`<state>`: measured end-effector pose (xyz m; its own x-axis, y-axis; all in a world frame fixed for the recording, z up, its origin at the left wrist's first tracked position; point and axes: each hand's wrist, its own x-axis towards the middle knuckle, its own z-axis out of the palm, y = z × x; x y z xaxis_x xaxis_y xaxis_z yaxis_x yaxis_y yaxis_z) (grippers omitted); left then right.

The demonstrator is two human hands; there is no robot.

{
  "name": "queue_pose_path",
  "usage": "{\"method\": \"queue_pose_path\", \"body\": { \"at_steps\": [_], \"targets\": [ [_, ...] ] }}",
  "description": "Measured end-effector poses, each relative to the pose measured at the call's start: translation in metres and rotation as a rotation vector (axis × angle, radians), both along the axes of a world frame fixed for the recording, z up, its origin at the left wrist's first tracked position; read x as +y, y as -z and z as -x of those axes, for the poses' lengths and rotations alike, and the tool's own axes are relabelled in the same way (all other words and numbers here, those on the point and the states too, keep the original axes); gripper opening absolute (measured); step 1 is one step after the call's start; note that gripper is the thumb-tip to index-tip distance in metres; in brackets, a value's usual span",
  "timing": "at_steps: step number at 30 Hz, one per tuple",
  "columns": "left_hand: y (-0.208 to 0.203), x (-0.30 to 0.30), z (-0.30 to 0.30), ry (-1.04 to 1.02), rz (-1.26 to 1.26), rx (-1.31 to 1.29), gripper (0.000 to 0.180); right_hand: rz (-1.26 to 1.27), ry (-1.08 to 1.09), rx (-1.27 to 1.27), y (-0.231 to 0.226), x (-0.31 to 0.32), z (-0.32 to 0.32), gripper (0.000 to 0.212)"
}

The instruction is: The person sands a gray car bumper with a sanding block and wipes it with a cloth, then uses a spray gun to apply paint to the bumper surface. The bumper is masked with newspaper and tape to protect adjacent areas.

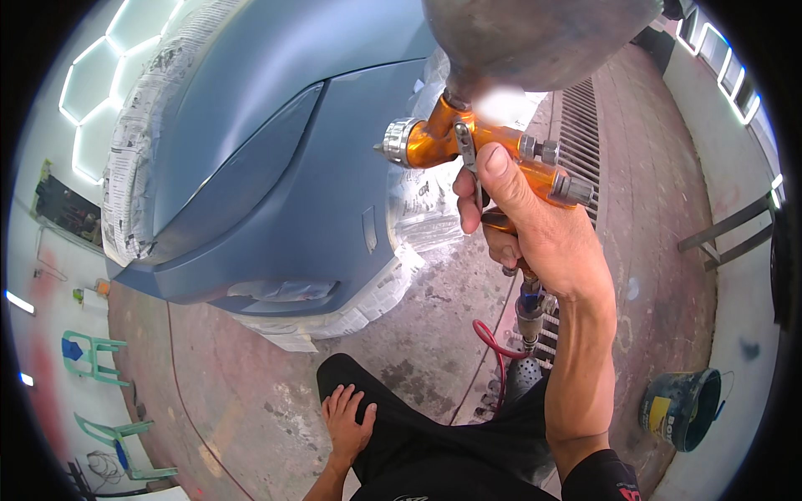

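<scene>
My right hand (547, 221) is wrapped round the handle of an orange spray gun (434, 140), its fingers at the trigger. The silver nozzle points left toward a matte blue-grey car front (334, 184), apart from its surface. A large grey cup (543, 46) sits on top of the gun, cut off by the upper edge. Below the handle hangs a fitting with a red hose (494, 338). My left hand (349, 422) lies flat on my left knee with its fingers spread, holding nothing. Masking newspaper (134, 159) edges the car panels.
A floor grate (581, 125) runs beside the car, past my right arm. At right stand a dark bucket (697, 409) and a metal-legged stand (725, 234). Green chairs (93, 355) are by the left wall. A thin line (180, 384) crosses the stained floor.
</scene>
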<state>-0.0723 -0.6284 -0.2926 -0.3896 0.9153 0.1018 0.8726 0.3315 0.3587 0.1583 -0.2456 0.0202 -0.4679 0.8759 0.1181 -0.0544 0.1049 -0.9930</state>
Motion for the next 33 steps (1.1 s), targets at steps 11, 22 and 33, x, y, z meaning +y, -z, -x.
{"method": "queue_pose_path", "body": {
  "at_steps": [11,22,33],
  "targets": [
    [0.001,-0.001,0.000,-0.005,0.014,0.016,0.040,0.062,0.345,0.016,0.019,0.036,-0.017,0.058],
    [-0.001,0.002,0.000,-0.003,0.028,-0.010,0.040,0.008,0.305,0.081,0.012,0.027,-0.013,0.061],
    [0.002,0.002,0.000,-0.010,0.003,0.006,0.040,-0.029,-0.101,-0.007,-0.005,0.000,-0.003,0.060]
  ]
}}
